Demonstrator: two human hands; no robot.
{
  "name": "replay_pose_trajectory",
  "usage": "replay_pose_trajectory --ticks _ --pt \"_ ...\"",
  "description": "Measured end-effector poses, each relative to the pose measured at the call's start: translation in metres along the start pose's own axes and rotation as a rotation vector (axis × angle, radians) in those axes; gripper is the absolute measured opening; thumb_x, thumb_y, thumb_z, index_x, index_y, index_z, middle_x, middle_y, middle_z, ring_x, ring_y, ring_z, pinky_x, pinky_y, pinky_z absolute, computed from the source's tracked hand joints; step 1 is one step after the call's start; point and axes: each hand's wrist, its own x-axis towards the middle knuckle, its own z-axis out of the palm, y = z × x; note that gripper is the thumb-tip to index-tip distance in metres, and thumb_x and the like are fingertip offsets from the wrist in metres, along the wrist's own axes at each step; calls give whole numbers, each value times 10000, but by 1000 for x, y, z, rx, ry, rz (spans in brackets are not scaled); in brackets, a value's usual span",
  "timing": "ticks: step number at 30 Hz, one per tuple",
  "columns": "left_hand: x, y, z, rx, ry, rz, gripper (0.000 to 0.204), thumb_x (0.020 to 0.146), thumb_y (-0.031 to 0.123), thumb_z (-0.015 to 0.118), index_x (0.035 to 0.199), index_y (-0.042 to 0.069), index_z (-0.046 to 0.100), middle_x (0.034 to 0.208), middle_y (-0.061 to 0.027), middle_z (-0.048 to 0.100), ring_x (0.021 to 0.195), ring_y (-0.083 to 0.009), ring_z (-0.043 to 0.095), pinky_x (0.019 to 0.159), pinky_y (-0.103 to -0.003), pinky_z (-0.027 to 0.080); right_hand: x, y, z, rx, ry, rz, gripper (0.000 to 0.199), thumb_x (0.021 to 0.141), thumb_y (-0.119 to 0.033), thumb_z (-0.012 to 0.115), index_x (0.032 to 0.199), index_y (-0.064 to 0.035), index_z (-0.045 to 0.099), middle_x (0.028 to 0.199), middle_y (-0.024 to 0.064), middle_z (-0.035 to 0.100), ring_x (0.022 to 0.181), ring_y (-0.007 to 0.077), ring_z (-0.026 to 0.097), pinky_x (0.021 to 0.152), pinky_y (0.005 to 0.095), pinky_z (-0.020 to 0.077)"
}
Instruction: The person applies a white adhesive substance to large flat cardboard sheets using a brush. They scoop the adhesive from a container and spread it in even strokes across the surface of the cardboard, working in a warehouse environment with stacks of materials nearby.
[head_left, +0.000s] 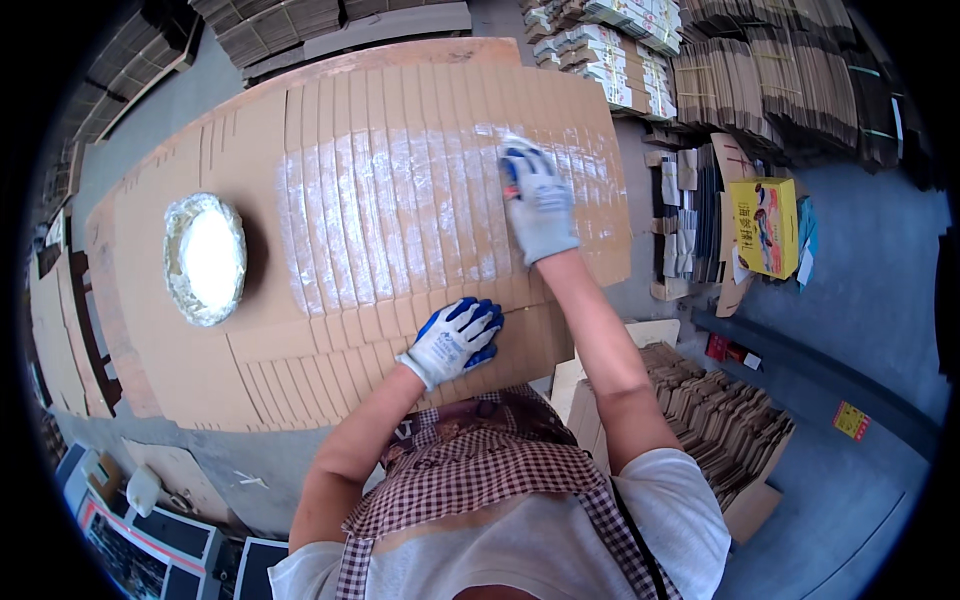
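Overlapping brown cardboard sheets (270, 350) lie fanned in narrow strips across the table. A wide band of them carries a wet, whitish, glue-like coating (350, 220). My right hand (542, 205), in a white and blue work glove, is closed over the far right part of this band. A pale edge and a small red bit show at its fingers; what it grips is mostly hidden. My left hand (455, 340), gloved alike, rests with fingers extended on the near edge of the sheets. To the left stands a film-wrapped bowl (176, 265) with bright white contents.
Bundled cardboard stacks (810, 90) and printed cartons (610, 60) stand at the far right. A yellow box (764, 228) sits right of the table. More folded cardboard (710, 430) is beside my right arm. Machine-like equipment (150, 540) occupies the lower left.
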Motion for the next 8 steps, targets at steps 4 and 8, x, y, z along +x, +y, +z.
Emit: replay_pose_trajectory --ticks 4,8 --pt "0 0 0 12 14 21 397 834 325 656 1156 94 641 1222 -94 602 1114 -260 575 987 -393 463 22 -40 -2 41 -114 -161 377 800 -65 621 1175 -109 613 1265 106 596 1141 293 577 980 399 471" --pt "2 0 -2 -18 -14 5 398 837 323 653 1164 96 640 1229 -92 598 1121 -256 570 989 -393 460 40 -19 10 61 -232 19 371 819 -64 616 1187 -109 611 1271 112 597 1146 288 579 975 388 475"
